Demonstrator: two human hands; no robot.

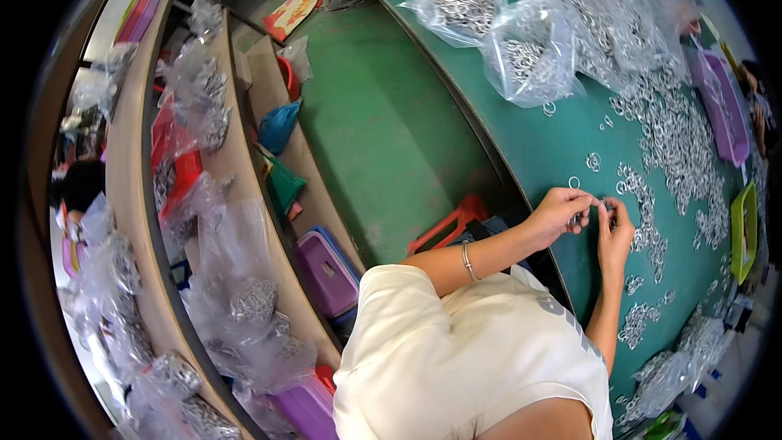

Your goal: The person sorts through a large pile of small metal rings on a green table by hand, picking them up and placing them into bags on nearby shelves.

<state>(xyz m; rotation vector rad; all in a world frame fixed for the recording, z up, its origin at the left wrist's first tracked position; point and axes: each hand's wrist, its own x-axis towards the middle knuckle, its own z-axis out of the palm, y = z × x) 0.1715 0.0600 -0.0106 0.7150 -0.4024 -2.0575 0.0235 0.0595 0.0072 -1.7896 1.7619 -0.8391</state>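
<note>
Over the green table (542,143), my left hand (560,213) and my right hand (617,232) meet with their fingertips pinched together. Silvery metal rings show in the curled fingers of my left hand. The small piece between the fingertips of my right hand is too tiny to make out. One larger ring (574,182) appears just beyond my left knuckles. Right beside my right hand runs a loose strip of metal rings (648,232). A wide heap of rings (676,143) spreads farther to the right.
Clear plastic bags of rings (529,61) stand at the table's far end. A purple basket (721,106) and a green tray (743,232) line the right edge. Another bag (680,367) lies near right. Wooden shelves (244,155) with bagged parts and bins (326,273) stand left, beyond a green floor (366,114).
</note>
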